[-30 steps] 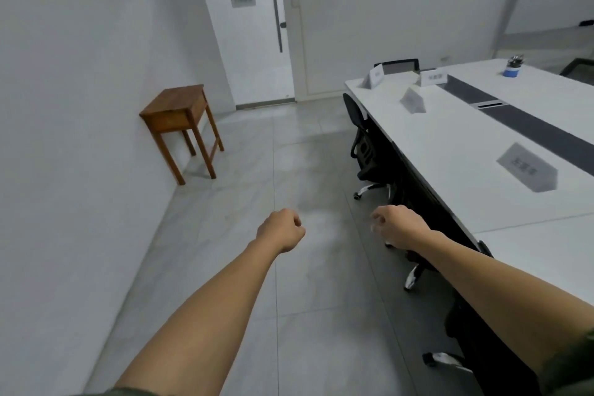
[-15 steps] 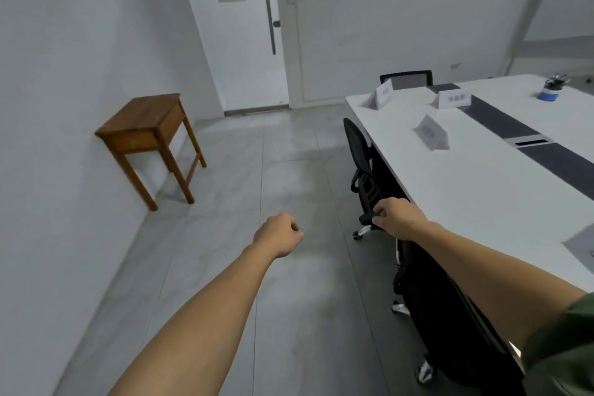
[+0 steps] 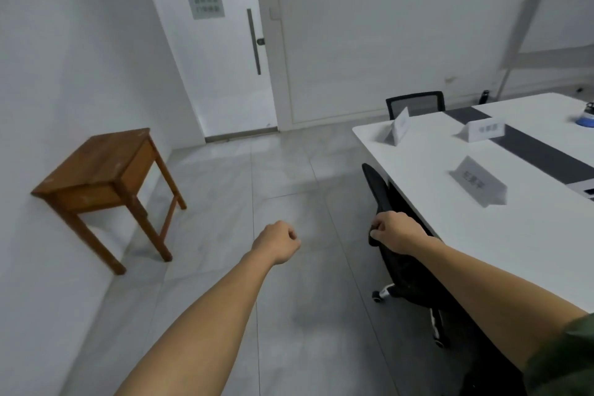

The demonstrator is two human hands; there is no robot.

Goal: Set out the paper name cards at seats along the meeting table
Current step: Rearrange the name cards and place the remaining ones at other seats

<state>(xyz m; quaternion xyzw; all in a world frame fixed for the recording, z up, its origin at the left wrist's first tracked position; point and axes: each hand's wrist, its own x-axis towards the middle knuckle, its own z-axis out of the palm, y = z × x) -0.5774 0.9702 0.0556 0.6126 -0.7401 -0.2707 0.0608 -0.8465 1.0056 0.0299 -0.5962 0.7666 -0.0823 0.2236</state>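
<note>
Both bare forearms reach out over the grey floor [image 3: 289, 315]. The left hand [image 3: 278, 243] is a closed fist with nothing in it. The right hand [image 3: 397, 236] is also curled tight and carries no card. It overlaps the top of a black chair [image 3: 382, 193] tucked under the left edge of the white counter [image 3: 418, 202]; whether it touches the chair cannot be told.

Three folded name cards stand on the counter, well apart from both hands. The near card [image 3: 480, 183] sits just past the right hand, its long axis running near to far along the counter edge and its grey printed face tilted toward the chair side. Beyond it, the corner card [image 3: 401, 125] stands by the far left corner, its long axis also roughly near to far. The third card [image 3: 485, 132] stands to its right at the edge of a dark strip [image 3: 530, 151], long axis left to right, white face toward the near side. The print on all three is too blurred to read.

A second chair [image 3: 416, 103] stands at the far end. A wooden side table [image 3: 99, 164] stands against the left wall, and a white door [image 3: 221, 58] is at the far wall.
</note>
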